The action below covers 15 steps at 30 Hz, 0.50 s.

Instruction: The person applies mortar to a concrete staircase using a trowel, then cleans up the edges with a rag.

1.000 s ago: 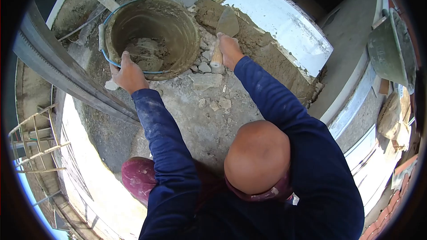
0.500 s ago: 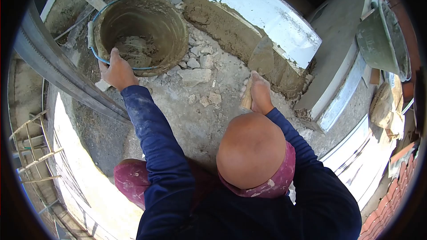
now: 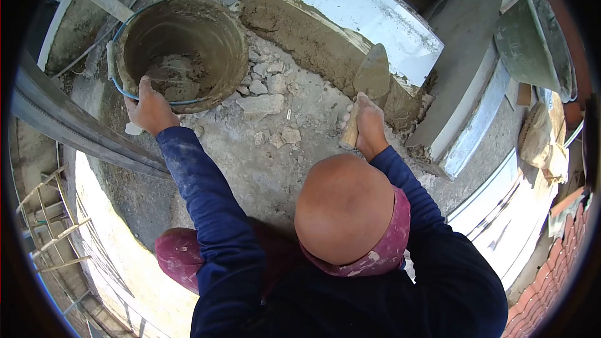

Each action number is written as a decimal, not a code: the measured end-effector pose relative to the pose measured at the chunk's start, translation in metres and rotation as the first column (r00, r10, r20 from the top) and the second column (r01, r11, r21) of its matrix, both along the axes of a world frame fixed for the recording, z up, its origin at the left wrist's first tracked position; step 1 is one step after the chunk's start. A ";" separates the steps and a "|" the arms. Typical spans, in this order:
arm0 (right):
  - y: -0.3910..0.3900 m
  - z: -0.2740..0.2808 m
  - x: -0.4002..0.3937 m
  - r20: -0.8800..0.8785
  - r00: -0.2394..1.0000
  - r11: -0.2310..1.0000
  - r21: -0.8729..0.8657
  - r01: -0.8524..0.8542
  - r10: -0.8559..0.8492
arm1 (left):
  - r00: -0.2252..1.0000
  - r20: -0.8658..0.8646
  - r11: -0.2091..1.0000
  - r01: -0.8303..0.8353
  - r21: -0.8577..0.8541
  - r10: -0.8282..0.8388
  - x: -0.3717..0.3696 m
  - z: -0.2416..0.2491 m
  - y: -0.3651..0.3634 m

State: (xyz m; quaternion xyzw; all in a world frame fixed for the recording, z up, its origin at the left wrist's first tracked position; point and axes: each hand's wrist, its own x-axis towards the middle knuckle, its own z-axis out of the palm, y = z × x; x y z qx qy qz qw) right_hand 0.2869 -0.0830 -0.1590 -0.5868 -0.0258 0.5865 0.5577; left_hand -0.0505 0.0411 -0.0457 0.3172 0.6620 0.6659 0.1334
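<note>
My left hand (image 3: 150,109) is closed on the near rim of a mud-coated bucket (image 3: 216,19), its thumb over the edge beside the blue wire handle (image 3: 129,94). Wet mortar (image 3: 181,75) lies in the bottom of the bucket. In my right hand (image 3: 370,124) is a pointing trowel, its wooden handle (image 3: 349,133) in my fist and its mortar-smeared blade (image 3: 373,72) pointing away from me. The blade overlaps a band of wet mortar (image 3: 294,34) that runs along the near side of a white slab (image 3: 369,15).
Broken rubble (image 3: 261,106) lies on the concrete floor between bucket and mortar band. A grey metal channel (image 3: 81,128) curves past on the left. At right are a low wall (image 3: 454,109), a green tub (image 3: 526,44) and red roof tiles (image 3: 554,263).
The view has shifted, so the bucket and slab sit farther left. My right hand has moved the trowel slightly right along the mortar band. My left hand keeps hold of the bucket rim.
</note>
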 end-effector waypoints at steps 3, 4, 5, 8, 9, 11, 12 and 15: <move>-0.049 -0.001 0.018 -0.002 0.998 0.995 -0.075 0.065 -0.065 | 1.000 -0.027 1.000 0.002 0.013 -0.002 -0.001 -0.001 0.001; -0.057 0.007 0.016 0.037 0.996 0.993 -0.081 0.090 -0.087 | 0.999 -0.033 1.000 0.005 0.016 -0.005 0.000 -0.002 0.001; -0.064 0.017 0.013 0.075 0.991 0.990 -0.086 0.116 -0.109 | 1.000 -0.029 1.000 0.010 0.022 -0.009 0.001 -0.001 0.001; -0.064 0.019 0.011 0.106 0.993 0.998 -0.051 0.047 -0.041 | 1.000 -0.002 1.000 0.022 0.023 -0.022 0.009 0.002 -0.001; -0.065 0.015 0.013 0.102 0.995 1.000 -0.031 0.001 0.003 | 1.000 0.011 1.000 0.026 0.012 -0.026 0.009 0.002 -0.002; -0.071 0.005 0.018 0.034 0.998 0.997 -0.049 0.060 -0.059 | 1.000 0.026 1.000 0.009 -0.012 -0.008 0.008 0.002 -0.001; -0.070 0.004 0.020 -0.001 0.997 0.995 -0.055 0.081 -0.081 | 1.000 0.023 1.000 0.022 -0.008 -0.022 0.008 0.002 -0.001; -0.087 0.012 0.028 0.010 0.993 0.991 -0.072 0.114 -0.114 | 0.999 0.001 0.999 0.033 0.008 -0.033 -0.001 -0.002 -0.003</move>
